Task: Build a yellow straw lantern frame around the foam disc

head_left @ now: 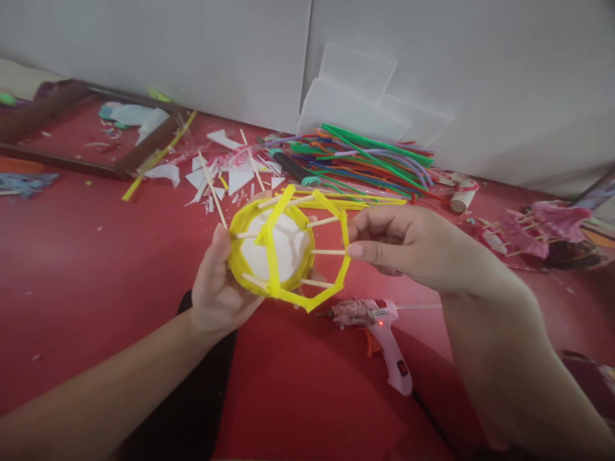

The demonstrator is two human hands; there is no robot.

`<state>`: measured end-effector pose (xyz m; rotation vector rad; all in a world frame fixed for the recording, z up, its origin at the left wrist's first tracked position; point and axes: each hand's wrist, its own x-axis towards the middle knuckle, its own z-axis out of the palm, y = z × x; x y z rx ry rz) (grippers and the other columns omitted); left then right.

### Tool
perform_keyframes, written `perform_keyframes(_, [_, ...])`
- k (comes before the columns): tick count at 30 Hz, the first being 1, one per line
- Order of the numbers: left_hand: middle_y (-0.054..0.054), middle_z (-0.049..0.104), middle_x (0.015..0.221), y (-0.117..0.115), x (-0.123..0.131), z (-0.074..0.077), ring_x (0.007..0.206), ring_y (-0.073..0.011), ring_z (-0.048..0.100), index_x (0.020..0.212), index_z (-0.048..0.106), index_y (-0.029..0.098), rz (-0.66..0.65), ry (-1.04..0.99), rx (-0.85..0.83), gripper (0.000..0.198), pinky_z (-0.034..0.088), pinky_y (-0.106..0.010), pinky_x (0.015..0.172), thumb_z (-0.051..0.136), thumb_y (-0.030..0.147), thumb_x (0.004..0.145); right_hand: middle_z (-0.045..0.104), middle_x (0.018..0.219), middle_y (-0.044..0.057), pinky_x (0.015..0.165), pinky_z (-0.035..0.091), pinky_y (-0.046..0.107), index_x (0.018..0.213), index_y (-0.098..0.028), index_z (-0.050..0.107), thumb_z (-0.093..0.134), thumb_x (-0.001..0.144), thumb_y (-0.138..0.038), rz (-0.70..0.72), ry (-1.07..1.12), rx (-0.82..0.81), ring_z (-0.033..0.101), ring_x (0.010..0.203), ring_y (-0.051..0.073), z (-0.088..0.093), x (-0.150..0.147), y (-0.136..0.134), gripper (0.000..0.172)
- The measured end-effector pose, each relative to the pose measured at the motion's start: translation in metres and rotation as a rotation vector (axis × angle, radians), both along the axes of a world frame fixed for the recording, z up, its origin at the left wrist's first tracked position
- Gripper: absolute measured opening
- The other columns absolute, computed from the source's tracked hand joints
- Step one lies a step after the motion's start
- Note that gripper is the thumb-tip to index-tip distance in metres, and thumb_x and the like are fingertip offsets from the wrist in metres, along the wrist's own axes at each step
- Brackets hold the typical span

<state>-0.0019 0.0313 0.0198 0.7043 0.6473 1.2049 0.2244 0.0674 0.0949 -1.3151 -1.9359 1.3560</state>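
Two bare hands hold one yellow frame between them, above the red tabletop. The left hand keeps its grip around the outer side of the round base; the right hand pinches the yellow strip between thumb and fingers, near the tip of a wooden stick. Therefore the frame lies directly leftward of the right grip, its axis running roughly across, from base to strip; the left hand is nearer to the base. Below them rests the glue gun, nozzle pointing left. Farther away lie colourful pipe cleaners, and behind these, white sheets
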Motion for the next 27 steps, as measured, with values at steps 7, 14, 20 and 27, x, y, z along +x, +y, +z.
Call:
perform_keyframes(7, [-0.009,0.077,0.127,-0.001,-0.002,-0.004,0.143,-0.0455,0.052,0.141,0.063,0.029,0.0,-0.037,-0.01,0.071,0.046,-0.069,0.111,0.068,0.071,0.083,0.059,0.068,-0.004,0.048,0.036,0.023,0.078,-0.02,0.066,0.083,0.077,-0.046,-0.026,0.024,-0.014,0.045,0.055,0.008,-0.001,0.0,0.0,0.031])
perform_keyframes(14, [-0.012,0.074,0.133,0.0,-0.002,-0.004,0.142,-0.047,0.052,0.148,0.055,0.029,-0.039,-0.041,-0.03,0.077,0.049,-0.071,0.107,0.064,0.073,0.085,0.046,0.056,-0.007,0.042,0.024,0.026,0.08,-0.022,0.066,0.083,0.082,-0.049,-0.158,0.179,-0.122,0.033,0.046,0.007,0.002,0.013,0.0,0.032])
perform_keyframes(20, [-0.01,0.077,0.127,0.0,-0.003,-0.003,0.131,-0.0488,0.061,0.147,0.054,0.029,-0.015,-0.063,-0.076,0.086,0.053,-0.07,0.103,0.078,0.069,0.075,0.051,0.062,-0.005,0.044,0.028,0.025,0.09,-0.022,0.07,0.082,0.084,-0.045,-0.205,0.207,-0.063,0.039,0.049,0.007,-0.003,0.013,0.0,0.027])
perform_keyframes(27, [-0.013,0.07,0.138,-0.001,-0.005,-0.007,0.138,-0.0494,0.055,0.153,0.043,0.025,-0.105,-0.095,-0.074,0.079,0.05,-0.073,0.101,0.044,0.077,0.093,0.053,0.064,-0.005,0.044,0.031,0.023,0.091,-0.021,0.072,0.082,0.084,-0.046,-0.18,0.22,-0.064,0.041,0.05,0.007,-0.01,0.006,-0.002,0.028])
